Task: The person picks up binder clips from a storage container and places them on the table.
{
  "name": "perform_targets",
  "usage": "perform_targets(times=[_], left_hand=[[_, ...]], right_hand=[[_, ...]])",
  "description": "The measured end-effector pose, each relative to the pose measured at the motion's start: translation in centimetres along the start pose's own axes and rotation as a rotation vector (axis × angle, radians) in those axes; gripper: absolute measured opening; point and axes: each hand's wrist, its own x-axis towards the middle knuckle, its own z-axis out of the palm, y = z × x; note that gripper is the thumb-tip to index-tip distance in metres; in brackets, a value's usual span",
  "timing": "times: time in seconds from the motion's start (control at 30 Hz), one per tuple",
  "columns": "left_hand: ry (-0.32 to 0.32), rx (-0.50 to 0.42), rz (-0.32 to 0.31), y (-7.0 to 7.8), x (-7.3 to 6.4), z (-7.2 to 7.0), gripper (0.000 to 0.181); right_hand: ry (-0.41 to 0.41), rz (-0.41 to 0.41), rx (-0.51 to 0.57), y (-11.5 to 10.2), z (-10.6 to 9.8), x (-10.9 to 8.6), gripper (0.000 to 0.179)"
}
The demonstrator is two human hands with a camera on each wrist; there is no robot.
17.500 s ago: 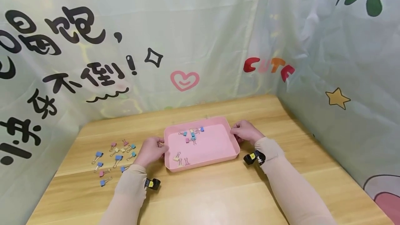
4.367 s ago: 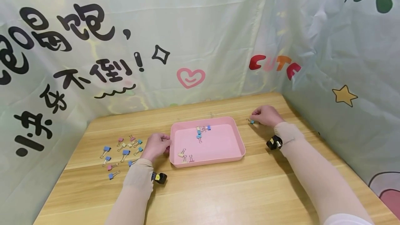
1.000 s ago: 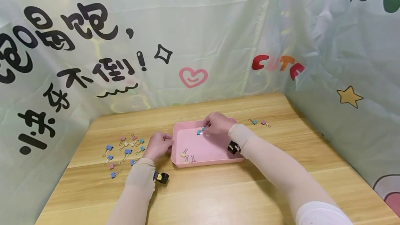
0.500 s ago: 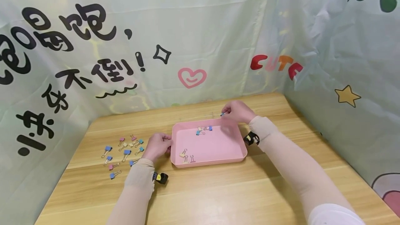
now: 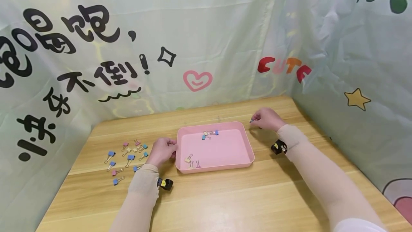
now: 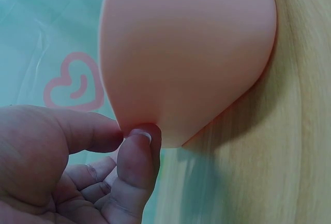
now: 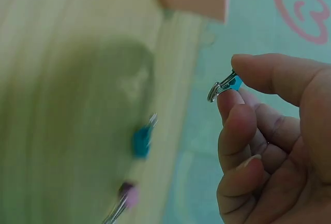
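Note:
My left hand (image 5: 162,151) pinches the left rim of a shallow pink tray (image 5: 226,151) between thumb and finger; the left wrist view shows the tray's end wall (image 6: 191,43) up close. Beyond the tray's right side, my right hand (image 5: 268,119) is raised over the table. Its thumb and fingers pinch a small teal binder clip (image 7: 235,83) with silver handles. Beneath that hand, a teal binder clip (image 7: 141,141) and a pink-purple one (image 7: 129,195) lie on the wood, hidden by the hand in the head view. Inside the tray, several clips (image 5: 216,132) lie near the back and others (image 5: 188,160) at the front left corner.
Left of the tray, several blue, pink, yellow and teal binder clips (image 5: 130,157) lie scattered on the wooden table (image 5: 209,203). Printed cloth (image 5: 225,38) hangs along the back and both sides of the table.
My right hand has lifted a teal clip out of the tray and carried it rightward past the rim. Earlier it also set clips on the table at right. The left hand still holds the tray.

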Motion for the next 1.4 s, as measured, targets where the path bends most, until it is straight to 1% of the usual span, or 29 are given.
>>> perform_targets(times=[0.07, 0.17, 0.27, 0.4, 0.6, 0.77, 0.9, 1.1, 1.3, 1.4], left_hand=[[0.000, 0.002, 0.002, 0.0, 0.0, 0.0, 0.018], [0.003, 0.005, 0.009, 0.1, 0.0, 0.0, 0.019], [0.003, 0.002, 0.011, 0.1, -0.1, -0.1, 0.019], [-0.003, -0.002, 0.012, 0.0, 0.0, -0.2, 0.020], [-0.002, 0.002, 0.018, -0.2, 0.0, -0.2, 0.019], [-0.006, 0.000, 0.012, -0.2, -0.2, -0.1, 0.019], [-0.006, -0.008, 0.012, 0.0, -0.1, 0.0, 0.020], [-0.012, -0.004, 0.010, 0.0, 0.1, -0.1, 0.019], [-0.008, -0.006, 0.007, 0.0, 0.1, 0.0, 0.019], [-0.005, -0.003, 0.010, 0.0, 0.1, -0.1, 0.019]], right_hand=[[0.009, 0.010, -0.020, 1.1, -0.2, -0.5, 0.015], [0.010, 0.040, -0.023, 2.5, -0.5, -1.2, 0.016], [-0.008, 0.077, -0.011, 3.6, -0.7, -1.9, 0.018], [-0.044, 0.104, -0.001, 4.3, -0.5, -2.6, 0.019], [-0.073, 0.114, -0.014, 4.6, 0.1, -3.1, 0.014], [-0.083, 0.130, -0.028, 4.7, 0.5, -3.2, 0.013], [-0.080, 0.136, -0.028, 4.8, 0.6, -3.3, 0.013], [-0.076, 0.124, -0.033, 5.0, 0.6, -3.3, 0.014], [-0.070, 0.126, -0.022, 5.0, 0.4, -3.3, 0.020], [-0.058, 0.129, -0.011, 4.7, 0.4, -3.3, 0.021]])
